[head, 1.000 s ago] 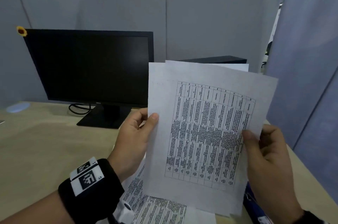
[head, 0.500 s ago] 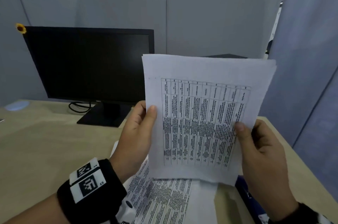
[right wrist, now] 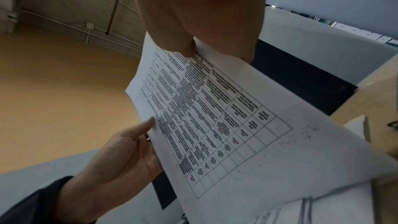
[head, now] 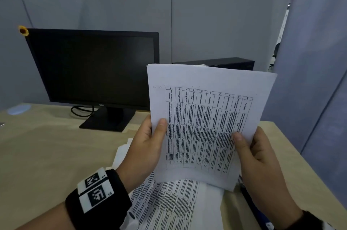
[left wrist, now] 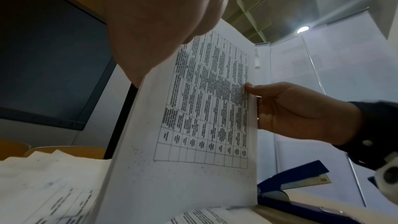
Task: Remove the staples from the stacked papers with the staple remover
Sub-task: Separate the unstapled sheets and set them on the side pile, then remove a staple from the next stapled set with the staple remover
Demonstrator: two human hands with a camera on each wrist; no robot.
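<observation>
While held upright above the worktop [head: 47, 154]: stapled papers [head: 202, 126], left hand [head: 144, 147] and right hand [head: 259, 156] fingers clamped on opposite edges; loose sheets [head: 174, 205] beneath.

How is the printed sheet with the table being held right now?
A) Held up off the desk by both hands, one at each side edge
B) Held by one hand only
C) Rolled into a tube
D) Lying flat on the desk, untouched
A: the left hand and the right hand each pinch a side edge of the sheet, thumbs on its printed face, holding it up above the other papers on the desk.
</observation>
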